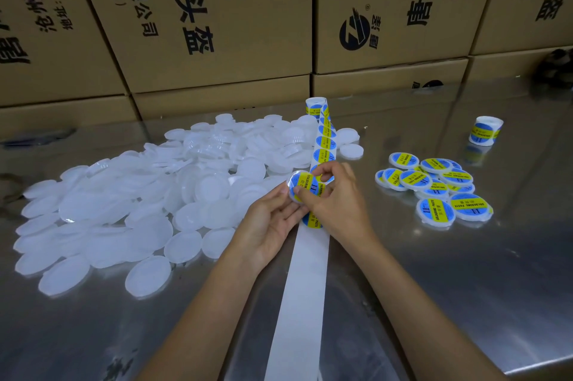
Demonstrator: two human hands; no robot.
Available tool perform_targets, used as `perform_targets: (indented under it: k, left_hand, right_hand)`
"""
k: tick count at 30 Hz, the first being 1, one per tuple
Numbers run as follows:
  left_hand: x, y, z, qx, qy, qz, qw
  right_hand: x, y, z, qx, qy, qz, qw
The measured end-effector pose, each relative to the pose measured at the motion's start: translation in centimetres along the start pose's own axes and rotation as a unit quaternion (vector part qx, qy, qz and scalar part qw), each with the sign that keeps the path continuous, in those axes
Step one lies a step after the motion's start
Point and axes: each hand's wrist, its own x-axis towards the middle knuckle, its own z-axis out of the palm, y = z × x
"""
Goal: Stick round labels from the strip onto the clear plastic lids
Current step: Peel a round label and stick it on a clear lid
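My left hand (273,219) holds a clear plastic lid (305,186) from below, above the label strip (325,145). A blue and yellow round label lies on that lid. My right hand (338,194) curls over the lid, its thumb and fingers pressing the label onto it. The strip runs from a roll (316,106) at the back toward me, its near part bare white backing (304,287). A big heap of unlabelled lids (148,194) lies to the left. Several labelled lids (434,185) are piled to the right.
A second label roll (485,131) stands at the back right on the shiny metal table (465,287). Stacked cardboard boxes (217,23) form a wall along the table's far edge. A dark object (555,65) sits at the far right.
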Motion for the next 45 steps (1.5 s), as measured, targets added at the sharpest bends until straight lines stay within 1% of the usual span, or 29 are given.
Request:
perform_targets:
  k: [2,5,7,9,12,15,17,24,27,30,32,34,36,37,39,41,45]
  left_hand:
    - [-0.1,0.0,0.0,-0.022,0.002,-0.005,1.000]
    - [-0.3,0.2,-0.1,-0.027,-0.009,-0.018,0.999]
    - [-0.4,0.3,-0.1,-0.028,-0.019,-0.027,0.999]
    - [-0.4,0.4,-0.1,-0.039,-0.023,-0.040,0.998]
    - [-0.5,0.5,-0.3,-0.027,-0.026,-0.052,0.998]
    - [-0.7,0.5,-0.3,-0.014,-0.032,-0.059,0.998]
    - [-0.9,0.6,-0.3,-0.004,-0.038,-0.058,0.998]
    - [-1.3,0.6,0.1,0.025,-0.040,-0.046,0.998]
    - [-1.3,0.4,0.2,0.074,-0.030,-0.016,0.997]
    - [-1.4,0.3,0.4,0.152,0.005,0.031,0.988]
    - [-1.5,0.3,0.5,0.203,0.017,0.062,0.977]
    - [-1.6,0.2,0.6,0.230,0.018,0.087,0.969]
    - [-1.7,0.2,0.8,0.236,0.027,0.112,0.965]
    - [-1.6,0.1,0.9,0.234,0.035,0.124,0.963]
    - [-1.4,0.0,0.8,0.225,0.056,0.145,0.962]
    - [-1.3,0.0,0.7,0.218,0.079,0.156,0.960]
    - [-1.2,0.0,0.7,0.203,0.106,0.154,0.961]
  right_hand:
    - [-0.1,0.2,-0.2,0.008,-0.001,0.002,1.000]
    - [-0.4,0.2,-0.1,0.020,-0.039,0.015,0.999]
    - [-0.4,0.2,0.0,0.010,-0.056,0.008,0.998]
    - [-0.3,0.3,-0.1,-0.023,-0.053,-0.021,0.998]
    - [-0.4,0.6,-0.2,-0.105,-0.050,-0.048,0.992]
    - [-0.6,0.7,-0.3,-0.180,-0.020,-0.060,0.982]
    - [-0.7,0.7,-0.3,-0.186,-0.004,-0.060,0.981]
    - [-1.1,0.4,-0.5,-0.218,0.004,-0.079,0.973]
    - [-1.1,0.2,-0.5,-0.225,0.014,-0.089,0.970]
    - [-0.9,0.1,-0.5,-0.234,0.019,-0.065,0.970]
    - [-0.9,0.1,-0.6,-0.203,0.013,-0.041,0.978]
    - [-0.9,0.1,-0.7,-0.142,0.010,-0.017,0.990]
    - [-0.9,0.3,-0.6,-0.084,0.002,0.004,0.996]
    - [-0.9,0.4,-0.6,-0.076,-0.008,0.009,0.997]
    - [-1.1,0.5,-0.4,-0.089,-0.027,0.017,0.996]
    - [-1.3,0.6,-0.3,-0.103,-0.027,0.012,0.994]
    - [-1.3,0.5,-0.3,-0.089,-0.041,-0.014,0.995]
